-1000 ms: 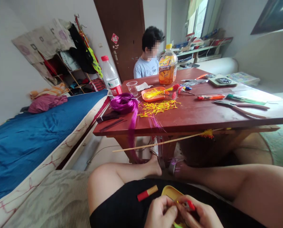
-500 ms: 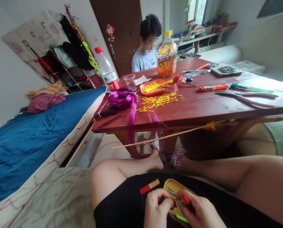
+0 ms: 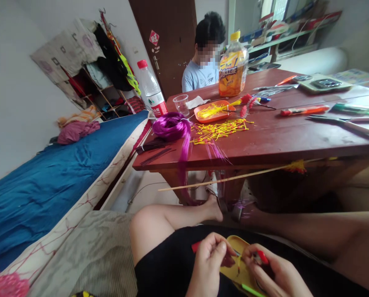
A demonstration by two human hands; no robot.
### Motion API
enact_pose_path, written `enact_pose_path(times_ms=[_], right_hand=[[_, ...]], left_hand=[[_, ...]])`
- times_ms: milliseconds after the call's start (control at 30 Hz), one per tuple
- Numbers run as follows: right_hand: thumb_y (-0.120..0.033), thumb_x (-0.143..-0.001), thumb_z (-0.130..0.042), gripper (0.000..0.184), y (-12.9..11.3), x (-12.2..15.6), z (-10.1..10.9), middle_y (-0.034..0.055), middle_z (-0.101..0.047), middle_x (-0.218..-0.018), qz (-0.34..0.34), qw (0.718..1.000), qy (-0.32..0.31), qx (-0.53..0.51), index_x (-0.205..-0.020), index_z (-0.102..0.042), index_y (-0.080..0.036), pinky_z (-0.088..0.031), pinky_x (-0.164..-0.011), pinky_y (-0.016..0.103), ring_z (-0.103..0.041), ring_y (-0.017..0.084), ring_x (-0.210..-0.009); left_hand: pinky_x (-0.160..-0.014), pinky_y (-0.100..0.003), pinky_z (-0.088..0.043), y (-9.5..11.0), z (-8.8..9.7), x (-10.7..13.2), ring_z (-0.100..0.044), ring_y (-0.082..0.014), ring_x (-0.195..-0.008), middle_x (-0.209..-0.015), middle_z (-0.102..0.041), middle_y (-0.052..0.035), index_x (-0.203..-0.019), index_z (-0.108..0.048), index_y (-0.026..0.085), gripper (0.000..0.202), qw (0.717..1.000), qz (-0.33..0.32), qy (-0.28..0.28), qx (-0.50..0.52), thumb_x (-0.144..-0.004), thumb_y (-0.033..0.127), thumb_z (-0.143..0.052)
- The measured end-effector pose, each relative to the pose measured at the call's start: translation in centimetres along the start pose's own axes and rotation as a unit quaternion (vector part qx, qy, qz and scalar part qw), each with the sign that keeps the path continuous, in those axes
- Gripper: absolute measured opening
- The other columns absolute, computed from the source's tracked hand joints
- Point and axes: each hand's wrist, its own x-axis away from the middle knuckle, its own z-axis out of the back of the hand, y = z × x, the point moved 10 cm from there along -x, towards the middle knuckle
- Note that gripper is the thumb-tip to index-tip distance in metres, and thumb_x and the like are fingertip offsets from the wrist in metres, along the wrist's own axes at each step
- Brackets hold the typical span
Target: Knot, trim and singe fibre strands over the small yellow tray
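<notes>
My left hand [image 3: 210, 262] is closed in a pinch above my lap, its fingertips near a small metal tip; what it pinches is too small to make out. My right hand [image 3: 275, 270] is closed round a red-handled tool [image 3: 262, 257], which is mostly hidden by the fingers. Below both hands a shallow yellow tray [image 3: 236, 243] rests on my dark-clothed lap. A thin yellow piece [image 3: 239, 264] shows between the hands. At the tray's near edge lies a bright green stick [image 3: 252, 290]. Part of a red tube [image 3: 196, 246] sticks out beside my left hand.
On the red table [image 3: 264, 142] are a purple fibre coil [image 3: 172, 126], yellow stamen-like stems [image 3: 219, 130], an orange dish [image 3: 213, 119], pliers [image 3: 345, 119] and bottles. A thin stick [image 3: 221, 180] juts out below the table edge. Another person [image 3: 199, 74] sits across; a blue bed [image 3: 79, 161] stands left.
The view has swung left, so everything sits further right in it. My left hand now covers most of the red tube. The fingertips have drawn slightly apart over the tray.
</notes>
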Motion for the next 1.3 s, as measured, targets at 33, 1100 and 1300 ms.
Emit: enact_pose_path(times_ms=[33,1100,1300], right_hand=[[-0.039,-0.071,-0.058,0.023,0.0,0.0,0.0,-0.0005,-0.051,-0.057,-0.004,1.0,0.006,-0.017,-0.063,-0.057,-0.018,-0.038,-0.046,0.02,-0.042,0.013,-0.051],[-0.047,-0.07,-0.063,0.04,5.1,0.4,2.4,-0.0113,-0.03,-0.045,-0.163,0.955,0.029,-0.247,-0.089,-0.059,-0.012,-0.019,-0.041,0.019,-0.023,0.005,-0.041],[-0.047,-0.064,-0.07,0.036,2.6,0.1,1.2,-0.008,-0.041,-0.047,-0.145,0.958,-0.016,-0.246,-0.069,-0.056,-0.014,-0.013,-0.039,0.019,-0.021,0.003,-0.039]], left_hand=[[-0.057,-0.023,-0.04,-0.5,-0.4,0.0,-0.051,-0.0107,-0.054,-0.064,-0.059,-0.002,-0.069,-0.053,0.014,0.037,1.0,0.018,-0.016,0.002,-0.068,0.05,-0.064],[-0.052,-0.024,-0.037,-0.8,-2.5,0.7,-0.053,-0.0169,-0.054,-0.057,-0.065,-0.0027,-0.058,-0.07,0.018,0.012,0.954,-0.026,-0.021,-0.297,-0.066,0.019,-0.061],[-0.058,-0.024,-0.038,-1.4,-3.1,1.0,-0.051,-0.0159,-0.059,-0.057,-0.062,-0.0014,-0.059,-0.069,0.017,0.007,0.967,-0.022,-0.067,-0.246,-0.064,0.021,-0.066]])
